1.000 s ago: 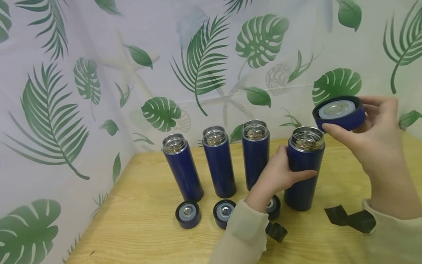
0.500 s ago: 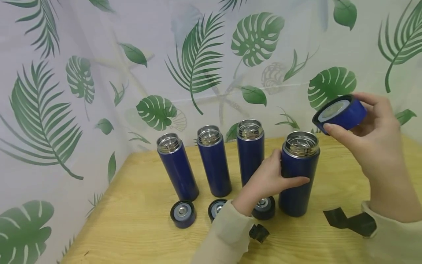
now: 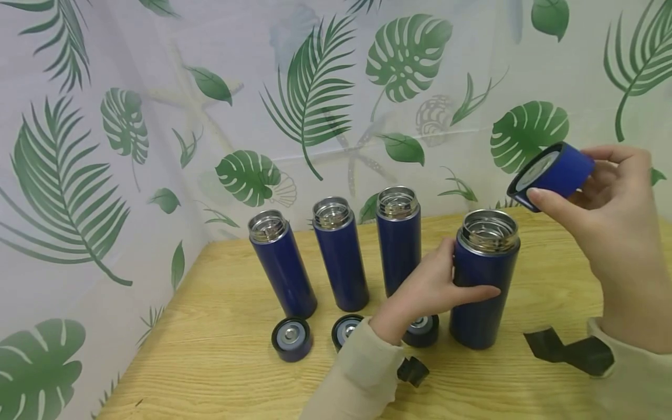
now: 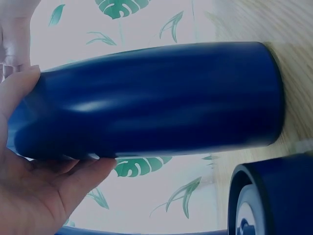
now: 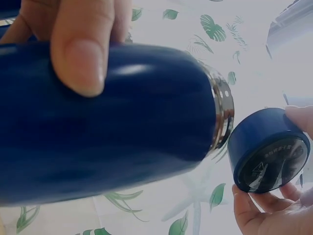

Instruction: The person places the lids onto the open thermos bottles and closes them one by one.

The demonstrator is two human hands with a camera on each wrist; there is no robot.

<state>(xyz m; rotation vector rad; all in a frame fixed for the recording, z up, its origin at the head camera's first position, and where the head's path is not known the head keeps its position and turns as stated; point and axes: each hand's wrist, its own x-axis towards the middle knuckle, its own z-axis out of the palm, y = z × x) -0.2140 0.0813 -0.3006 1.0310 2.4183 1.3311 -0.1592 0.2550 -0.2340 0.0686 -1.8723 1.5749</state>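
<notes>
Navy bottles (image 3: 485,269), green leaf-print backdrop (image 3: 236,122)

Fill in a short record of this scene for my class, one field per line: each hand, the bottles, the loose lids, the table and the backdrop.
Left hand: grips the rightmost bottle
Right hand: holds a blue lid, tilted, apart from that bottle's mouth
Other bottles: three, blue, standing in a row, lidless
Loose lids: three, insides up; two partly hidden by the left arm
Table: wood-grain surface
Backdrop: pale, printed with green leaves
</notes>
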